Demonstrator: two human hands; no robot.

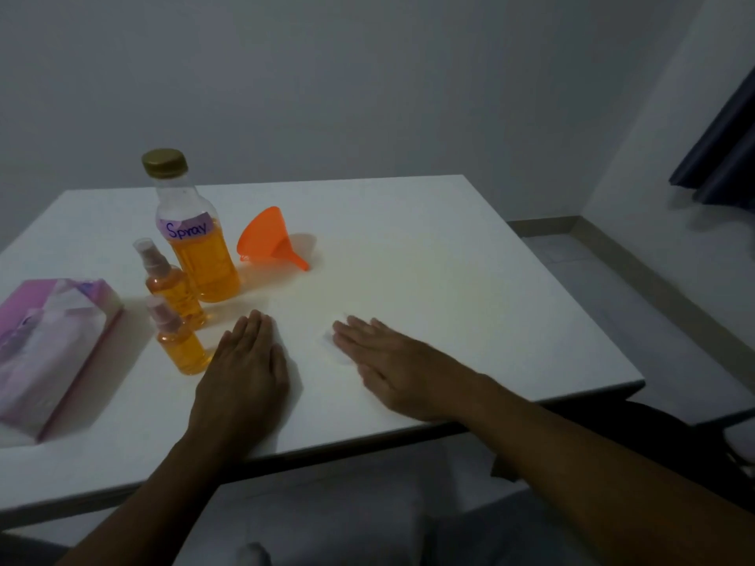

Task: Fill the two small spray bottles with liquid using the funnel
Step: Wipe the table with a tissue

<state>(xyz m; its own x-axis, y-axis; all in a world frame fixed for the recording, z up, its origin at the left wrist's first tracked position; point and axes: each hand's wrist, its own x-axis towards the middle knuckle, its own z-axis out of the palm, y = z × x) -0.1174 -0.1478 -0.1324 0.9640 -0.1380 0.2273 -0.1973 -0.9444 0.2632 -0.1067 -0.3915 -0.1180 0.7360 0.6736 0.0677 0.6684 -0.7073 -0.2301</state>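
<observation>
Left hand (245,369) flat on table (449,279), palm down, fingers together, holding nothing. Right hand (388,365) also flat, fingers slightly spread, fingertips lying over a small white tissue scrap (333,345); gripped or just covered, cannot tell. Near spray bottle (179,341) just left of left hand, almost touching the fingers, capped, orange liquid inside. Second spray bottle (171,283) right behind it, also capped and filled. Big bottle (196,234) labelled "Spray", gold cap on, further ahead-left, tight against the second sprayer. Funnel (271,239) lying on its side ahead of left hand, spout aimed toward the right hand's side. Tissue box (49,349) far left, close to near edge. Open tabletop ahead and right of right hand out to far and right edges. Both wrists crossing near edge.
</observation>
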